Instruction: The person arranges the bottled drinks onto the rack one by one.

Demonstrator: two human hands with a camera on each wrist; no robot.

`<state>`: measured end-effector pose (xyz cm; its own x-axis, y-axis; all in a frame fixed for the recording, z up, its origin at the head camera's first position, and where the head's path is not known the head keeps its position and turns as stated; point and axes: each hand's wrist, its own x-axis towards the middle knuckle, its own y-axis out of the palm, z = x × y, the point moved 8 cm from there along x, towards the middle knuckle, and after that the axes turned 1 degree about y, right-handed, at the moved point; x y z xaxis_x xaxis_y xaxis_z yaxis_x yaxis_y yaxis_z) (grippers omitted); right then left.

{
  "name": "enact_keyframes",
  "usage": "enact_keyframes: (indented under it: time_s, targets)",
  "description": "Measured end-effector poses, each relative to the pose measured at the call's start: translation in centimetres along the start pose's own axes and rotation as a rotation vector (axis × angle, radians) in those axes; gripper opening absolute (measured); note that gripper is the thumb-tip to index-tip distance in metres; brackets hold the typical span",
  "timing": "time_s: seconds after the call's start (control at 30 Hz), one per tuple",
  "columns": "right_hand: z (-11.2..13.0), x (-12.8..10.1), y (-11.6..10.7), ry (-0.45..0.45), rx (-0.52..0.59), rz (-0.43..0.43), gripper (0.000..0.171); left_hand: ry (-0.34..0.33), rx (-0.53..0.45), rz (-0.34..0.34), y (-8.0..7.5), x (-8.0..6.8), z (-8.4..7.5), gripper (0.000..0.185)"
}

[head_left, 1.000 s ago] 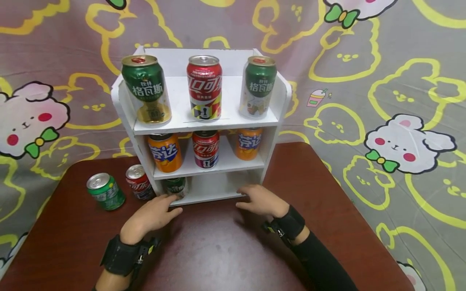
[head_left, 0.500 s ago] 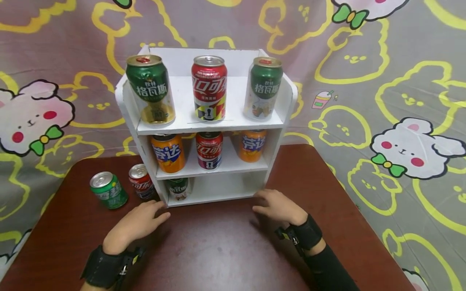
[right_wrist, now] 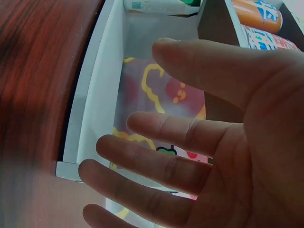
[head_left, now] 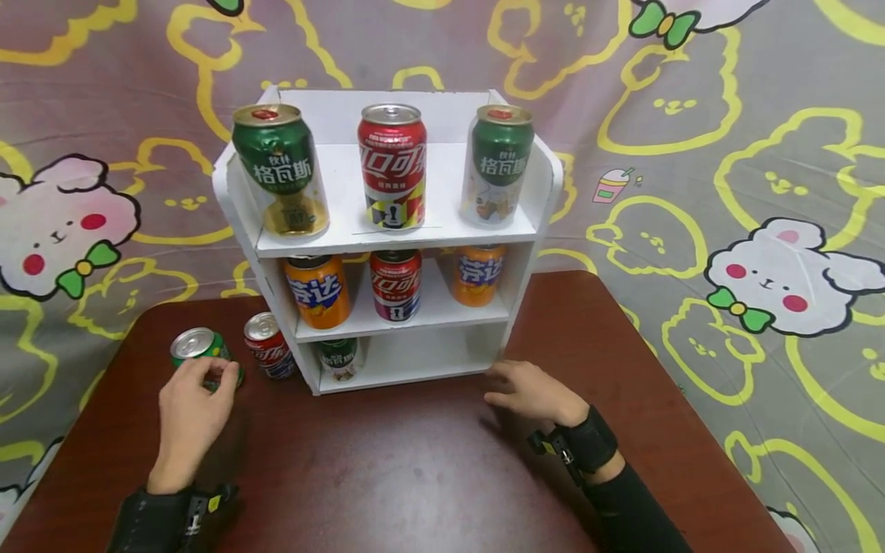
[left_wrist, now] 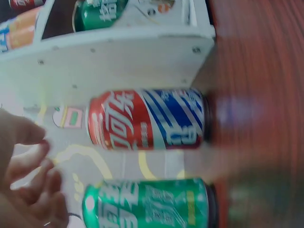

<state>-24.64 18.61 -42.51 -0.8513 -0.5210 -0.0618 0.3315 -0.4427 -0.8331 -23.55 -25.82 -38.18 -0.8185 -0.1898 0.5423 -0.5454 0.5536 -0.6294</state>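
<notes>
My left hand (head_left: 193, 415) hovers at the near side of a green soda can (head_left: 199, 346), overlapping it in the head view. Its fingers bend loosely with nothing between them; the left wrist view has the fingers (left_wrist: 35, 175) apart from the cans. Right of the green can stands a red and blue cola can (left_wrist: 147, 118), close to the shelf's left side. My right hand (head_left: 535, 392) is by the lower right corner of the white shelf (head_left: 415, 380), fingers (right_wrist: 152, 166) spread and nearly straight, holding nothing.
Two green-topped cans (head_left: 283, 173) flank a red cola can (head_left: 392, 165) on the top level. Below are two orange soda cans (head_left: 319, 292) around another cola can (head_left: 396, 284). One green and white can (head_left: 339, 359) stands at the bottom left. A patterned cloth (head_left: 643, 100) hangs behind.
My left hand has moved left from the shelf's bottom left corner to the green soda can. My right hand has shifted slightly right, away from the bottom level. The cans stay in place.
</notes>
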Motion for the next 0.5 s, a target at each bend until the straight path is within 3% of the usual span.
enact_keyframes:
  time_s: [0.1, 0.23, 0.33, 0.5]
  targets:
    - [-0.2, -0.1, -0.1, -0.003, -0.018, 0.001, 0.04, -0.042, -0.059, -0.137, -1.3, 0.0, 1.2, 0.018]
    - [-0.4, -0.4, -0.2, -0.007, -0.033, 0.0, 0.04, -0.124, -0.099, -0.177, -1.8, 0.2, 3.2, 0.039]
    - [-0.7, -0.6, -0.2, 0.01, -0.033, 0.007, 0.041, -0.219, -0.1, -0.119, -1.3, 0.7, 4.9, 0.06]
    - [-1.1, -0.9, -0.1, 0.044, -0.01, 0.019, 0.042, -0.348, -0.115, 0.06, 0.5, 1.3, 7.1, 0.08]
